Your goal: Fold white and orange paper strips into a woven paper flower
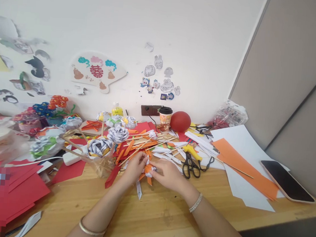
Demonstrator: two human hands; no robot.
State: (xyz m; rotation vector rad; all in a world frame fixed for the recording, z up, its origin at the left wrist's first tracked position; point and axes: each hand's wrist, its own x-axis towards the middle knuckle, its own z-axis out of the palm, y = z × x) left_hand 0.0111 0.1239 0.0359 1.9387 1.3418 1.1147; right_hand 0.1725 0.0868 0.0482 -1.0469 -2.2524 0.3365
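Observation:
Both hands meet over the near middle of the table, around a small white and orange paper flower point(149, 168). My left hand point(136, 166) closes on its left side, fingertips at the white petals. From the right, my right hand point(167, 173) pinches the flower's edge between thumb and fingers. Orange and white strips poke out beneath it. Just beyond the hands lies a pile of wooden sticks point(145, 141) mixed with folded paper strips. Black-handled scissors point(191, 166) rest right of my right hand, beside a yellow glue gun point(192, 151).
Finished paper roses point(99, 146) stand in a clear cup on the left. Red paper sheets point(29, 192) cover the near left. A paper coffee cup point(165, 119) and a red balloon point(180, 121) stand by the wall. Orange paper point(242, 165) and a phone point(287, 179) lie right.

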